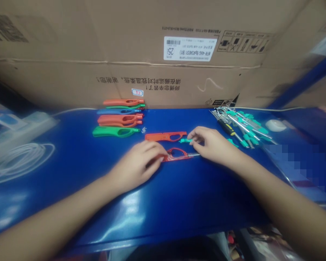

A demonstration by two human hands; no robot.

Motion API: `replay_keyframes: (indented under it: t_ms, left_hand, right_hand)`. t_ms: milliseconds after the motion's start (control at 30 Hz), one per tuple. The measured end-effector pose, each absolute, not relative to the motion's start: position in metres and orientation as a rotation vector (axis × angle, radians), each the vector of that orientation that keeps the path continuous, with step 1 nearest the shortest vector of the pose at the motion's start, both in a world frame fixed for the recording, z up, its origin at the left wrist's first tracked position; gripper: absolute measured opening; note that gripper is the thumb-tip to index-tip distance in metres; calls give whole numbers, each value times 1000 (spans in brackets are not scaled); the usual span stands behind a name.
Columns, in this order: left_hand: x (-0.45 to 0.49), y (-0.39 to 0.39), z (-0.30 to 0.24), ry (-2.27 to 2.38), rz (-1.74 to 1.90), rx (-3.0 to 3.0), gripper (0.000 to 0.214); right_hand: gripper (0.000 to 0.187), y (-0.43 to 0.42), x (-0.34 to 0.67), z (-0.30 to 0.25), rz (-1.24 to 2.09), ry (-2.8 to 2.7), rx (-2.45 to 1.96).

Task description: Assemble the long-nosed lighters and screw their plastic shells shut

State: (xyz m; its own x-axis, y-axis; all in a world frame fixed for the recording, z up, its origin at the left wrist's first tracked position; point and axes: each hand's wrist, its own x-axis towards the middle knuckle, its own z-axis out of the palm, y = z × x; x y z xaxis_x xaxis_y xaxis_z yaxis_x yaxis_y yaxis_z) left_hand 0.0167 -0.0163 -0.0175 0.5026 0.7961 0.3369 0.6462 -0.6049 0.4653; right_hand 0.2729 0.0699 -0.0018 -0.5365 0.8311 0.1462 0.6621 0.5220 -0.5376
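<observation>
My left hand [141, 159] is closed, thumb and fingers gripping the left end of an open red-orange lighter handle half [176, 150]. White wire runs inside this half, and a thin metal tube [194, 155] sticks out of its right end, passing close under my right hand. My right hand [210, 143] pinches a small teal plastic piece [185, 140] between its fingertips. Just behind, a second orange handle half [163, 136] lies on the blue table. What the left fingers cover inside the shell is hidden.
Green, orange and blue lighter handles [115, 131] lie stacked at the back left. Metal tubes with teal parts [247, 125] are piled at the back right, beside a black-and-yellow screwdriver [226, 127]. Coiled white cable [21, 159] lies left. A cardboard wall [70, 79] closes the back.
</observation>
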Motion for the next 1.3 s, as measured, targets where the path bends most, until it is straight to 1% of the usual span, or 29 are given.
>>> replay_keyframes:
  t_ms: [100,200,333,500,567,700,800,933,1067,1167,1233,1300]
  left_hand:
    - [17,-17,-17,1200,791,2479,15]
    - [17,-18,-15,1171,783,2500,12]
    - [17,-19,-14,1124,723,2527,11]
    - [17,-20,-14,1044,685,2561,10]
    - [17,-20,-14,1021,671,2587,10]
    - [16,-21,-14,961,646,2634,12]
    - [16,-22,-13,944,653,2644,16]
    - [19,-22,-13,1078,688,2604,24]
    - [25,-21,-18,1242,769,2560,25]
    - [28,-20,-22,1281,757,2542,25]
    - [28,-20,-23,1279,745,2535,24]
    - [29,-19,-24,1274,750,2528,22]
  right_hand:
    - [17,71,274,-4,517,-2423,-1197]
    - [17,71,274,-6,504,-2459,-1184]
    - [9,69,272,-6,513,-2465,-1181]
    - [23,68,269,-10,450,-2422,-1210]
    - [20,69,269,-12,442,-2424,-1206]
    - [9,72,268,-15,472,-2406,-1188]
    - [7,74,269,-14,506,-2383,-1189]
    - [13,76,271,-13,543,-2406,-1215]
    - [12,77,274,-12,427,-2467,-1298]
    - [12,76,275,-9,340,-2420,-1345]
    - [17,75,276,-6,303,-2385,-1325]
    - [26,74,278,-5,273,-2394,-1301]
